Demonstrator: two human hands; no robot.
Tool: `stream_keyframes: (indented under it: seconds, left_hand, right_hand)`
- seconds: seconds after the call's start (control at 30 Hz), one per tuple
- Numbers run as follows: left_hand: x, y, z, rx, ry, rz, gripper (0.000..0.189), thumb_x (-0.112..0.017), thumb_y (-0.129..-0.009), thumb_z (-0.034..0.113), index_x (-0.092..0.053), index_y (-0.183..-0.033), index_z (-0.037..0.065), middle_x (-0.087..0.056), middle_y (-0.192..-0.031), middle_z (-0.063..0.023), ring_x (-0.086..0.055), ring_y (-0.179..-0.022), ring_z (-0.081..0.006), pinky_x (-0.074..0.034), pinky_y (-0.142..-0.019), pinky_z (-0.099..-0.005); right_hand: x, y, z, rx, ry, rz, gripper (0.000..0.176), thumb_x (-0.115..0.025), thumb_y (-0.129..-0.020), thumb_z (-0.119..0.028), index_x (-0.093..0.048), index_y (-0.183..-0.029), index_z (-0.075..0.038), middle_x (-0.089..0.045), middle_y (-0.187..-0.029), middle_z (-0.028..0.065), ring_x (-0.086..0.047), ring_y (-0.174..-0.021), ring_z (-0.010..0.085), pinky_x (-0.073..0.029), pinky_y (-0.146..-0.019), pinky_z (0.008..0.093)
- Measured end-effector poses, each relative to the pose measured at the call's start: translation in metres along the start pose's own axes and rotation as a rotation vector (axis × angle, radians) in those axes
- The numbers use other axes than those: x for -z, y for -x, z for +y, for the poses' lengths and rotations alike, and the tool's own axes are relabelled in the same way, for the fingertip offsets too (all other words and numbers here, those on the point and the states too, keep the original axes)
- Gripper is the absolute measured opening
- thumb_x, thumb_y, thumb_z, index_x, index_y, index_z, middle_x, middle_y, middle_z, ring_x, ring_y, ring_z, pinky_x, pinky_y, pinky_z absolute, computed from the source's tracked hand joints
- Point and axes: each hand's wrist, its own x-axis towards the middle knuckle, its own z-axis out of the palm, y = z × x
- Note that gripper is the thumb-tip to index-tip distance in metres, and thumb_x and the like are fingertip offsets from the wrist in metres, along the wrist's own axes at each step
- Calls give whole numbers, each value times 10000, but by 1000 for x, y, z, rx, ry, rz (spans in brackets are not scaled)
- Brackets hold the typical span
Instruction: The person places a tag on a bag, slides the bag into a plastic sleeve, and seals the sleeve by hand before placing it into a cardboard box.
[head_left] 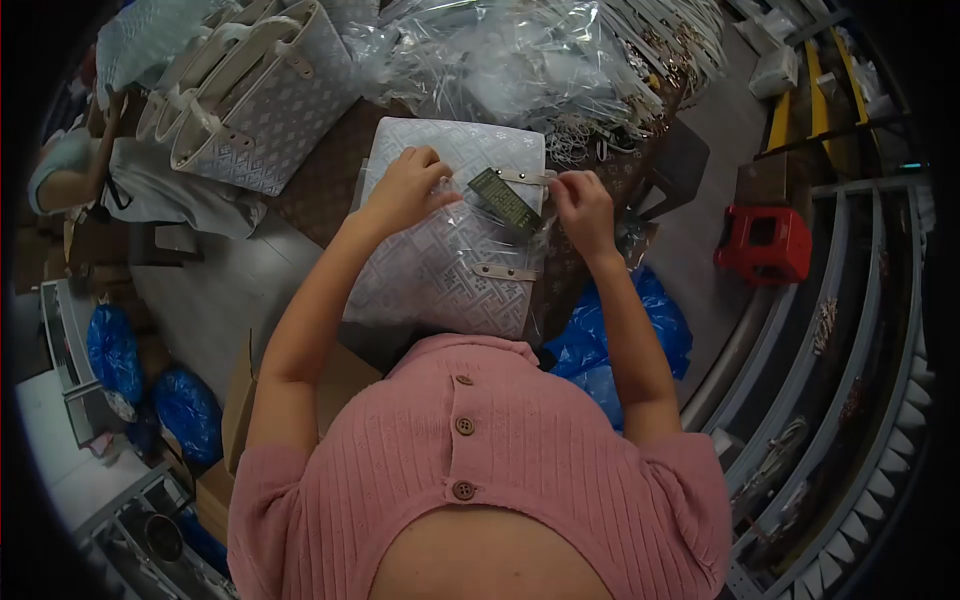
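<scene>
A white patterned handbag (430, 275) lies on its side on the brown table in front of me, apparently under clear plastic. Two pale riveted handle tabs (505, 272) show near its right edge. A dark green printed tag (506, 201) rests at a slant on the bag beside the upper tab. My left hand (408, 190) lies over the bag's upper left part, fingers bent and thumb apart, with nothing visible in it. At the bag's right edge my right hand (584, 208) pinches by the end of the upper tab; what is between its fingertips is too small to make out.
Several similar white handbags (265, 110) stand at the back left, near another person's arm (102, 150). Clear plastic bags (500, 55) and a heap of pale straps (670, 45) cover the table's far side. A red stool (763, 245) and metal shelving (800, 400) are right.
</scene>
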Motion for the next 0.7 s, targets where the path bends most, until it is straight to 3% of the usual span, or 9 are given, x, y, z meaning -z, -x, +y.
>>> stream_keyframes:
  seconds: [0.03, 0.07, 0.1, 0.17, 0.3, 0.37, 0.4, 0.47, 0.7]
  left_hand:
    - [2, -3, 13, 76, 15, -151, 228, -677, -721, 186, -575, -862, 39, -550, -906, -123, -517, -841, -293, -402, -770, -377]
    - [2, -8, 20, 153, 31, -309, 218, -690, -704, 188, -572, -814, 42, -551, -875, -111, -513, -828, -286, -401, -745, -380]
    - [3, -12, 23, 146, 45, -333, 218, -690, -704, 188, -572, -814, 42, -551, -875, -111, -513, -828, -286, -401, -745, -380]
    - [5, -18, 23, 193, 143, -648, 212, -706, -677, 193, -566, -745, 49, -536, -785, -88, -511, -815, -271, -398, -712, -379]
    - [11, -19, 32, -23, 101, -716, 149, -682, -693, 130, -563, -716, 43, -529, -748, -90, -514, -759, -276, -406, -695, -376]
    - [12, -23, 38, -130, 432, -591, 63, -635, -717, 43, -575, -731, 27, -544, -753, -91, -536, -714, -271, -426, -664, -367]
    - [15, -27, 40, -137, 437, -602, 63, -635, -717, 43, -575, -731, 27, -544, -753, -91, -536, -714, -271, -426, -664, -367]
    - [22, -32, 42, 49, 584, -739, 30, -595, -737, -13, -595, -759, 8, -569, -765, -91, -561, -704, -258, -448, -647, -342]
    - [26, -34, 38, 65, 728, -852, 82, -599, -744, -23, -614, -823, -7, -594, -730, -85, -591, -683, -206, -463, -608, -298]
  right_hand:
    - [3, -1, -10, -3, -314, -198, 389, -717, -702, -275, -579, -940, 0, -577, -833, 161, -582, -808, 313, -459, -707, 382]
    - [-5, 2, -10, -33, -316, -193, 389, -717, -702, -275, -579, -940, 0, -577, -833, 161, -582, -808, 313, -459, -707, 382]
    - [-13, 4, -8, 58, -257, -254, 376, -726, -690, -261, -577, -925, -7, -580, -840, 156, -584, -810, 309, -459, -703, 377]
    - [-20, 2, -6, 134, -203, -316, 364, -735, -679, -246, -576, -910, -15, -583, -847, 152, -585, -811, 304, -459, -699, 371]
    - [-21, -19, -12, -5, -154, -482, 290, -749, -666, -230, -597, -779, -11, -602, -754, 125, -586, -681, 260, -457, -621, 351]
    - [-30, -26, -14, -32, -114, -520, 279, -755, -666, -217, -594, -751, -6, -600, -700, 111, -574, -628, 227, -451, -588, 330]
    - [-36, -28, -17, -10, -195, -511, 271, -750, -672, -219, -599, -752, -10, -603, -687, 114, -575, -623, 225, -449, -585, 330]
    - [-44, -30, -22, 6, -277, -498, 263, -744, -677, -222, -603, -754, -13, -605, -673, 118, -577, -619, 223, -448, -582, 330]
    - [-41, -32, -19, 123, -298, -554, 202, -711, -715, -193, -621, -758, -18, -612, -686, 107, -574, -623, 181, -448, -585, 312]
